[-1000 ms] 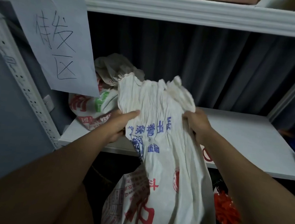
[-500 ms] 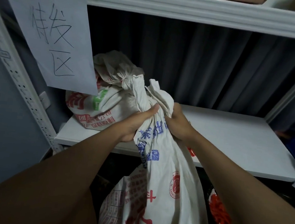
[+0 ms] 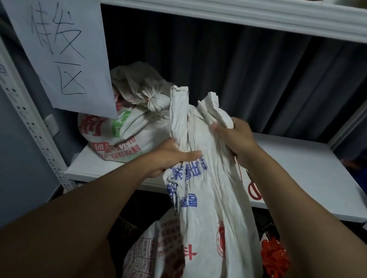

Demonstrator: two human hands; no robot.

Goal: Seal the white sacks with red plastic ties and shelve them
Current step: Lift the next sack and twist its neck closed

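The person holds a white sack (image 3: 207, 201) upright in front of the shelf board (image 3: 306, 175), its body hanging below the board's front edge, likely so that its weight draws the cloth taut while the mouth is gathered; the left hand (image 3: 171, 158) grips the neck from the left, thumb laid across the printed cloth and the other fingers curled behind it, which bunches the neck into a twisted rope that rises above the fist; the right hand (image 3: 235, 138) sits higher and to the right, fingers curled round the loose flap of the mouth, pulling it in toward the neck; both forearms reach up and forward from the bottom corners, wrists bent inward toward each other; the mouth is not yet tied, and no tie shows in either hand; a heap of red plastic ties (image 3: 273, 261) lies low on the right, beside the sack's lower half; a tied sack (image 3: 122, 127) already rests at the shelf's left end, its knotted neck just beside the gathered cloth; another printed sack (image 3: 151, 256) sits below; a handwritten paper sign (image 3: 61, 40) hangs from the upper shelf
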